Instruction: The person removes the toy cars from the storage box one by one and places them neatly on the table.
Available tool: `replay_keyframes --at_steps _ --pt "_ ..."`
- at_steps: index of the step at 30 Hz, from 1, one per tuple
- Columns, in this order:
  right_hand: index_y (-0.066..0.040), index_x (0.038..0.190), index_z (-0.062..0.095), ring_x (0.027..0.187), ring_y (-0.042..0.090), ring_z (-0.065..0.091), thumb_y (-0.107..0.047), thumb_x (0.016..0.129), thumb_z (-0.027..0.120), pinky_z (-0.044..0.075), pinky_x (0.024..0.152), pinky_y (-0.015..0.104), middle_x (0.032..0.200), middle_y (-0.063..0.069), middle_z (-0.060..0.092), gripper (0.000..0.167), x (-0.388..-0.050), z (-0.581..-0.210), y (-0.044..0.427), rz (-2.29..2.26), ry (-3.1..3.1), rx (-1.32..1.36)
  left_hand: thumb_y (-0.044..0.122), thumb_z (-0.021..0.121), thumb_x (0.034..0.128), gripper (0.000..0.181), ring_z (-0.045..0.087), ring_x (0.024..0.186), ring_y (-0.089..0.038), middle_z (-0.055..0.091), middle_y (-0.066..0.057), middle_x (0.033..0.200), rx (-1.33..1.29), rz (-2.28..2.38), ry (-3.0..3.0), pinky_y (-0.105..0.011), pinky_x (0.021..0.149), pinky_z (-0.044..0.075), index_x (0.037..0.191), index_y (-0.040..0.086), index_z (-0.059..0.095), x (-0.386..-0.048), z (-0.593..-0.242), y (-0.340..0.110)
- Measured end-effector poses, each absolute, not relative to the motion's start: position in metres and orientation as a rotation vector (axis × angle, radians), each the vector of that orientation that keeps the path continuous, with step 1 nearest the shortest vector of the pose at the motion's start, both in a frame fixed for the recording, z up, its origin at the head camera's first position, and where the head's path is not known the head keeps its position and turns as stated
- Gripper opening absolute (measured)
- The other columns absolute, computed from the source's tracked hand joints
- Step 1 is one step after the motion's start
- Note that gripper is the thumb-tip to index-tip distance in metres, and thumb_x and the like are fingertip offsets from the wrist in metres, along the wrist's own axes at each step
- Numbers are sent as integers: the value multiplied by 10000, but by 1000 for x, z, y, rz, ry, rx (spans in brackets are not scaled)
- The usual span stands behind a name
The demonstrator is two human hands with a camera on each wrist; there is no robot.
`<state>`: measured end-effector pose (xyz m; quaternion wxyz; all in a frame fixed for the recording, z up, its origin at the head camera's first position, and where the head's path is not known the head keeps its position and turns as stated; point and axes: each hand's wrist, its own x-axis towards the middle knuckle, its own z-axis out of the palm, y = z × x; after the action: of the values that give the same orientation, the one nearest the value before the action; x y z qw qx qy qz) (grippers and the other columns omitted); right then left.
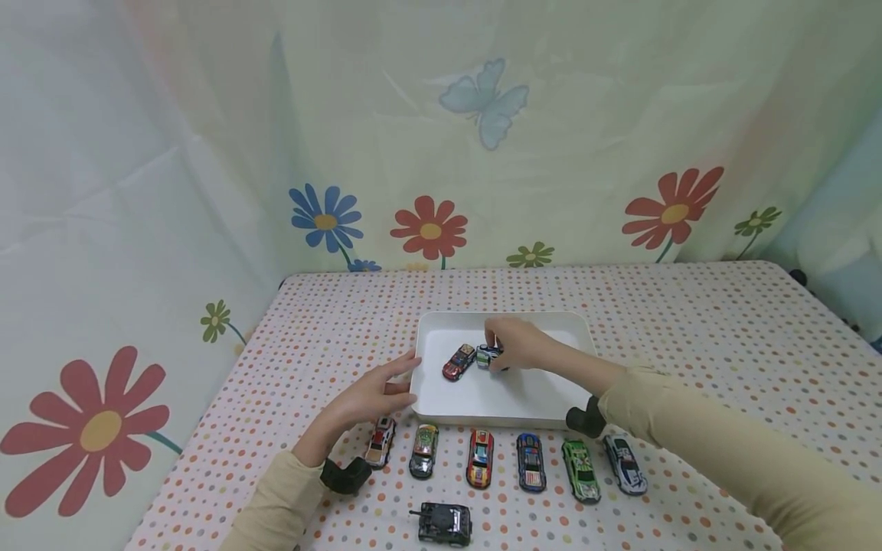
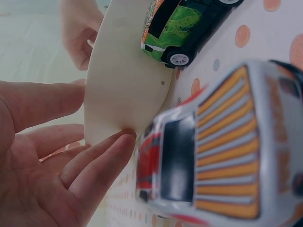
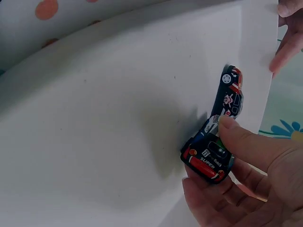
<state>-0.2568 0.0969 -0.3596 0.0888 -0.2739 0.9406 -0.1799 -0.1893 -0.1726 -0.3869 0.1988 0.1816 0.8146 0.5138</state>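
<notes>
A shallow white tray (image 1: pixel 441 402) lies on the table, seen in all three views. Over its middle, my right hand (image 1: pixel 518 343) pinches a small toy car (image 3: pixel 208 156) between thumb and fingers; the car has a dark rear with "SUPER" on a red strip. Touching or nearly touching its front is a red and black toy car (image 1: pixel 458 363) on the tray floor. My left hand (image 1: pixel 375 392) rests against the tray's left side, fingers fairly straight on the wall in the left wrist view. Close below that hand is a white toy car with orange stripes (image 2: pixel 227 151).
In a row before the tray stand a green and black car (image 1: pixel 423 451), a red and yellow car (image 1: pixel 480 459), a blue car (image 1: pixel 530 462), a bright green car (image 1: pixel 581 471) and a white-blue car (image 1: pixel 625 464). A black toy tank (image 1: pixel 444 523) sits nearer.
</notes>
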Motion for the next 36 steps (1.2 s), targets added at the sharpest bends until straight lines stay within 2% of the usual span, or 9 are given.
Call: replay_keyframes --at_steps 8,12,20,31,36 --pt "-65 919 586 756 184 544 -150 758 790 480 657 319 823 20 558 274 -247 -347 106 -800 2722 -736 5 588 907 599 398 1232 -421 120 -114 1541 515 1463 2250 -389 787 528 1440 -14 314 -190 -388 -174" --pt "-40 957 594 804 203 584 -147 788 765 521 700 321 878 40 575 263 -228 -334 117 -1041 2616 -642 10 590 907 597 412 1222 -420 127 -118 1539 533 1440 2278 -386 796 524 1438 -14 319 -190 -388 -174" --pt "-5 1013 586 788 196 629 -145 837 718 533 738 373 927 92 538 261 -181 -327 139 -1337 2323 -454 0 582 911 595 425 1212 -418 114 -161 1532 595 1402 2305 -387 860 491 1434 -44 302 -188 -387 -175" --pt "-19 987 584 762 224 630 -142 796 754 534 635 314 899 77 547 284 -124 -353 148 -1389 2132 -546 3 586 909 594 426 1213 -414 124 -159 1531 561 1395 2308 -397 864 488 1434 -34 311 -188 -385 -173" --pt "-58 936 599 698 158 599 -146 762 783 510 588 255 859 37 554 268 -105 -367 144 -1330 2142 -629 8 584 911 594 423 1213 -420 120 -150 1534 546 1396 2305 -400 842 501 1436 -30 310 -189 -386 -174"
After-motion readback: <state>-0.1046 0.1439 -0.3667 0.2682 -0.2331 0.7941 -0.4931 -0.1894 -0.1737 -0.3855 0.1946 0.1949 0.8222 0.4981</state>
